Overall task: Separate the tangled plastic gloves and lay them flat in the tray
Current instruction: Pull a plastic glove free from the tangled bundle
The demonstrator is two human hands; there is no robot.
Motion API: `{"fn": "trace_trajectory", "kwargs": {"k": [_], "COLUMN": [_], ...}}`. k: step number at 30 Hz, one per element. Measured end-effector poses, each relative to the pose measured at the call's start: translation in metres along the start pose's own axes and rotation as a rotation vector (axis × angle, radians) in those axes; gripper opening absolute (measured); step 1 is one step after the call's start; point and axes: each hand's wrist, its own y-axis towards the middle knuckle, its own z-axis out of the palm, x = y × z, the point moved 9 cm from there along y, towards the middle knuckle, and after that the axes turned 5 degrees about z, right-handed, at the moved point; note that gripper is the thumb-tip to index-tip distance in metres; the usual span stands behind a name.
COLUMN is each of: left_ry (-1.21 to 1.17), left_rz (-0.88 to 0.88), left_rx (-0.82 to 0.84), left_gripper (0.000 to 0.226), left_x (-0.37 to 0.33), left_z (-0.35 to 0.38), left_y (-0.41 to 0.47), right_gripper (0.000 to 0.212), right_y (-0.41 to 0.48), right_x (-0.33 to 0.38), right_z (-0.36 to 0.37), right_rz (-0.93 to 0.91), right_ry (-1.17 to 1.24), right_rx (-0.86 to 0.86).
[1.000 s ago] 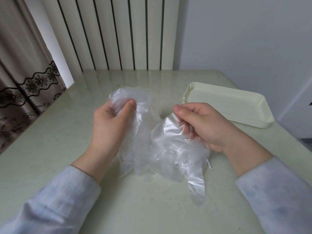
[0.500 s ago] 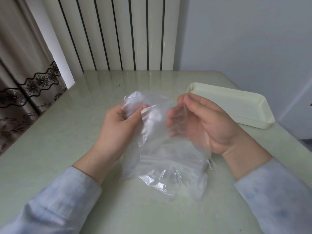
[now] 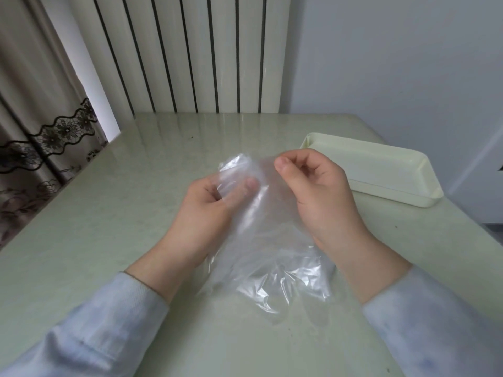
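Closer now, left hand (image 3: pixel 202 213) and right hand (image 3: pixel 324 198) pinch gloves (image 3: pixel 272 270) beside tray (image 3: pixel 386 192).

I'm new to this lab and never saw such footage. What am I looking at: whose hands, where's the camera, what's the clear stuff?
No machine: a person works bare-handed. The camera sits on their head, looking forward and down. The left hand and right hand each pinch the top of a crumpled bunch of clear plastic gloves, whose lower part rests on the pale table. A cream tray stands to the right, apart, no glove visible in it.
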Motion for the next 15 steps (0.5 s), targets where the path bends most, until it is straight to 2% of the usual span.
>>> {"fn": "trace_trajectory", "kwargs": {"k": [4, 10, 12, 15], "left_ry": [-0.022, -0.062, -0.066, -0.05], "left_rz": [-0.039, -0.061, -0.069, -0.093], "left_rx": [0.017, 0.005, -0.038, -0.097], "left_gripper": [0.022, 0.017, 0.019, 0.027], "left_x": [0.006, 0.003, 0.004, 0.005], "left_z": [0.002, 0.006, 0.003, 0.0], "left_y": [-0.002, -0.006, -0.006, -0.005], "right_gripper": [0.016, 0.028, 0.042, 0.056], "right_y": [0.0, -0.001, 0.0, 0.002], "right_x": [-0.008, -0.008, -0.008, -0.018], "right_z": [0.001, 0.005, 0.003, 0.004], "right_rz": [0.047, 0.034, 0.053, 0.176], "right_ry": [-0.045, -0.109, -0.111, -0.071], "right_rx": [-0.039, -0.023, 0.014, 0.129]}}
